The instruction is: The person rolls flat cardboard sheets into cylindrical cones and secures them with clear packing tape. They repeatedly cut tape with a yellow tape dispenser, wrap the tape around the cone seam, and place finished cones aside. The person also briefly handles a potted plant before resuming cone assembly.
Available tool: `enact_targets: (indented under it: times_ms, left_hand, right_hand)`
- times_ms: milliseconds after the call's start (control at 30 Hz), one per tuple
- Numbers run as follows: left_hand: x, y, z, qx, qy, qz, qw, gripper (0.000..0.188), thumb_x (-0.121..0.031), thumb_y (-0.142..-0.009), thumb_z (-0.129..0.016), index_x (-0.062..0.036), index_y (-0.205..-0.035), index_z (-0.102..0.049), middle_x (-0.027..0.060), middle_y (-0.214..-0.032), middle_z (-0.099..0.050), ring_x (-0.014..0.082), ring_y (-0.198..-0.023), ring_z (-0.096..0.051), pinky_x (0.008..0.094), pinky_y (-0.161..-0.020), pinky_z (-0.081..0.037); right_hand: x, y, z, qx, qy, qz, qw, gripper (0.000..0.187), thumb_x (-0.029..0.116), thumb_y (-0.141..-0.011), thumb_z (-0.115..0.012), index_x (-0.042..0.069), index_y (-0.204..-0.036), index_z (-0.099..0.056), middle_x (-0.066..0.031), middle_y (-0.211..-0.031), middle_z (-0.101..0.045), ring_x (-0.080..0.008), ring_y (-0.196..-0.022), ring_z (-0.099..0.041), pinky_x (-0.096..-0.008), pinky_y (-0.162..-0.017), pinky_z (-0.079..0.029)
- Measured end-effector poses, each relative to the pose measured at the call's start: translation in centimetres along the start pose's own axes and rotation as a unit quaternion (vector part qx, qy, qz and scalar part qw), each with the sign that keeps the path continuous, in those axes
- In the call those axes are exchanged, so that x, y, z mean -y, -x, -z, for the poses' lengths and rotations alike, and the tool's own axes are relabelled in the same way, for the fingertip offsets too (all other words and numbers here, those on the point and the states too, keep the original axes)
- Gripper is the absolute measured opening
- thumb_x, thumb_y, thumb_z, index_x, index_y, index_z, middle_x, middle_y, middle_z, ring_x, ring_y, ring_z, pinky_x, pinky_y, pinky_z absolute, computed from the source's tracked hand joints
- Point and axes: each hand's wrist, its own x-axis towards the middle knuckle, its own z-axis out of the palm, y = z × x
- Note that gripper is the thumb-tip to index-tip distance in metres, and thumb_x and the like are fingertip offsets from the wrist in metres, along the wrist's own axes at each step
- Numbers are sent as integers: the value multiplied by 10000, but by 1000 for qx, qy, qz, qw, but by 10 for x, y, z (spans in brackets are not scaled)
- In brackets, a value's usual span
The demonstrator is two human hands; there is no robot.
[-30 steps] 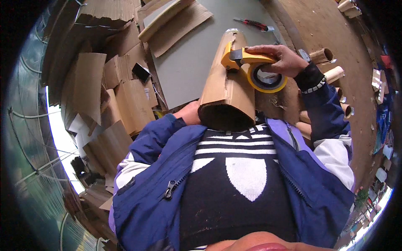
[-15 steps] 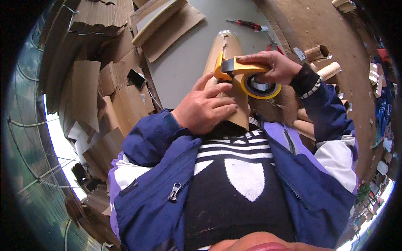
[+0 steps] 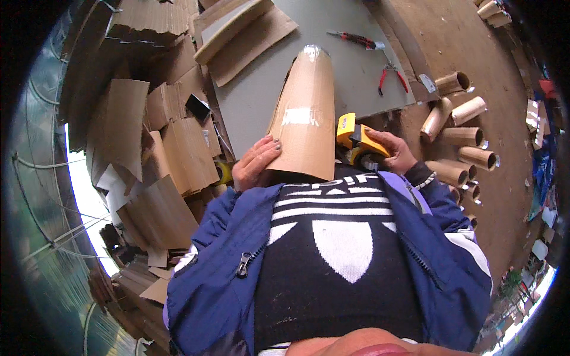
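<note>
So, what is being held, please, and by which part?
Right hand: tape dispenser, by its yellow frame. Left hand: on cardboard tube, left side; grip unclear.

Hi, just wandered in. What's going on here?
A person is working on a cardboard tube over a gray tabletop. The left hand touches the tube's near end, while the right hand holds a yellow tape dispenser beside it. A shiny tape strip lies across the tube's middle. Red-handled pliers lie farther up the tabletop, and more brown tubes lie on the right.
</note>
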Motion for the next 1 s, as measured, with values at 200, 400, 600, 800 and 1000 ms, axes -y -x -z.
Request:
enact_targets:
  times_ms: [200, 400, 600, 800, 1000]
  left_hand:
    - [24, 46, -27, -321, 356, 292, 827, 439, -337, -1001, -584, 7, -1273, -563, 171, -1251, -612, 262, -1131, -585, 406, -983, -487]
    - [-24, 31, 6, 88, -118, 273, 951, 782, -137, -811, -729, -53, -1483, -337, 235, -1347, -544, 359, -1175, -601, 417, -933, -527]
    - [-21, 0, 22, 184, -320, 103, 924, 624, -66, -796, -620, -66, -1406, -492, 237, -1261, -610, 386, -983, -678, 419, -799, -580]
    - [4, 54, 39, 98, -233, 143, 957, 566, -159, -810, -710, 33, -1319, -555, 251, -1269, -614, 342, -1184, -617, 379, -982, -523]
    - [16, 93, 26, 1, -109, 242, 964, 800, -276, -722, -883, 26, -1367, -520, 209, -1267, -636, 242, -1139, -649, 353, -974, -524]
  right_hand:
    - [50, -120, -8, 130, -37, 41, 990, 701, -202, -741, -516, 26, -1404, -518, -94, -1453, -517, -190, -1315, -497, -348, -1146, -358]
    - [129, -202, -37, 246, 376, 32, 893, 649, 85, -718, -761, 159, -1346, -615, -81, -1240, -681, -164, -1076, -643, -309, -997, -491]
    - [135, -202, -58, 264, 442, 5, 857, 629, 72, -747, -722, 190, -1354, -606, -92, -1235, -678, -200, -992, -682, -321, -933, -535]
    - [95, -132, -13, 248, 460, 5, 852, 711, -23, -749, -728, 247, -1389, -574, -99, -1179, -679, -277, -988, -666, -376, -892, -547]
    - [47, -90, -23, 198, 499, -14, 843, 655, 29, -760, -738, 289, -1346, -608, -100, -995, -654, -294, -916, -643, -406, -836, -529]
